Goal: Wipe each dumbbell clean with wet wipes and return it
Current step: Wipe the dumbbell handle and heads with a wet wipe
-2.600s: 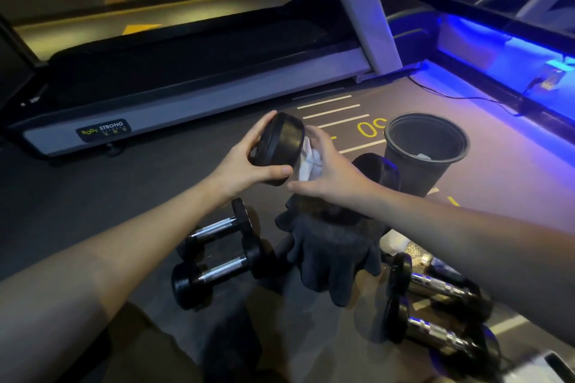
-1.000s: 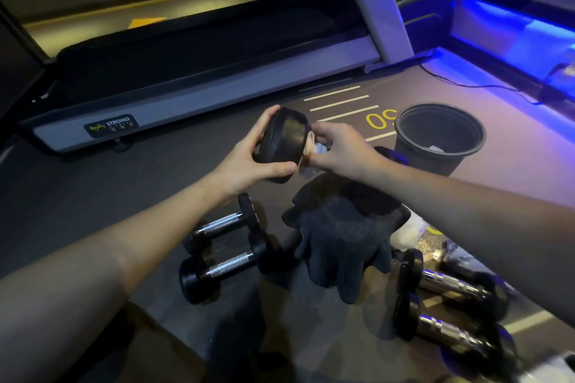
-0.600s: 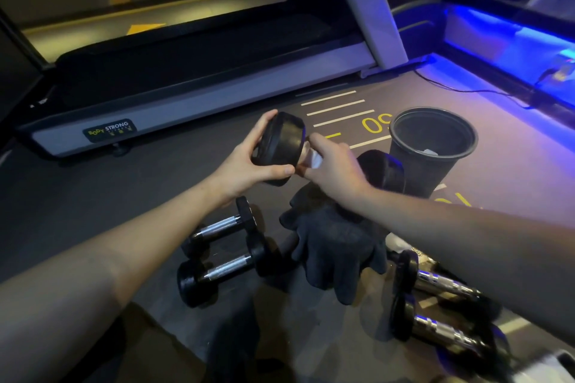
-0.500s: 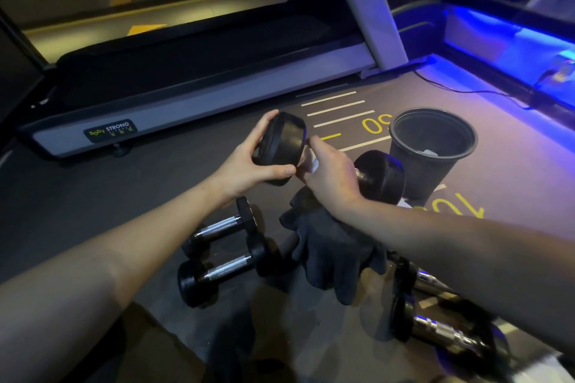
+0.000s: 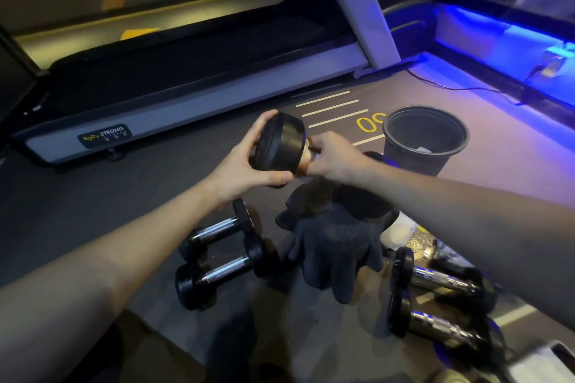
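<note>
Left hand (image 5: 245,168) is wrapped around one black head of the dumbbell (image 5: 278,146), fingers over the top edge and thumb curled underneath, holding it up in the air above the floor (image 5: 140,196). Right hand (image 5: 334,155) is closed around the bar right behind that head, with a wipe (image 5: 309,154) pinched between fingers and metal; only a small pale bit of it peeks out. The other head of that dumbbell is mostly hidden behind the right wrist.

Down on the floor there's a left pair (image 5: 217,255) of dumbbells with chrome bars lying side by side, just beside a dark glove (image 5: 336,246) that sits under the raised one. A right pair (image 5: 435,301) lies on the other side of the glove, partly covered by the right forearm. A black bin (image 5: 401,134) stands upright past the right hand, something pale inside it. A white wad (image 5: 401,228) lies between glove and right pair. Treadmill (image 5: 193,102) runs across the back, blue strip light glowing on the right.
</note>
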